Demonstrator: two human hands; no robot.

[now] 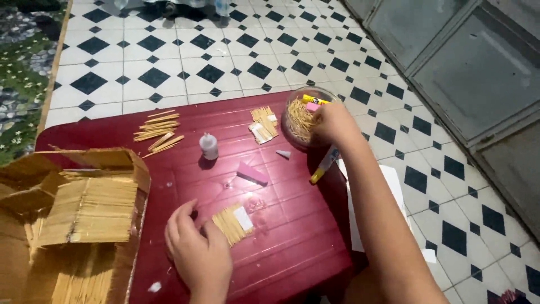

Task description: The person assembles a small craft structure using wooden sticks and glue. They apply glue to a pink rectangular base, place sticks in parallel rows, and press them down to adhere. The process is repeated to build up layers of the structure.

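Observation:
My right hand reaches into a clear round bowl full of thin wooden sticks at the far right edge of the dark red table; its fingers are closed among the sticks. My left hand rests on the table near the front, fingers curled, beside a small flat panel of glued sticks with a white paper patch. It holds nothing that I can see.
A small white glue bottle, a pink block, a yellow-tipped glue stick, loose stick bundles and another stick panel lie on the table. A cardboard-and-stick model fills the left. Checkered tile floor surrounds the table.

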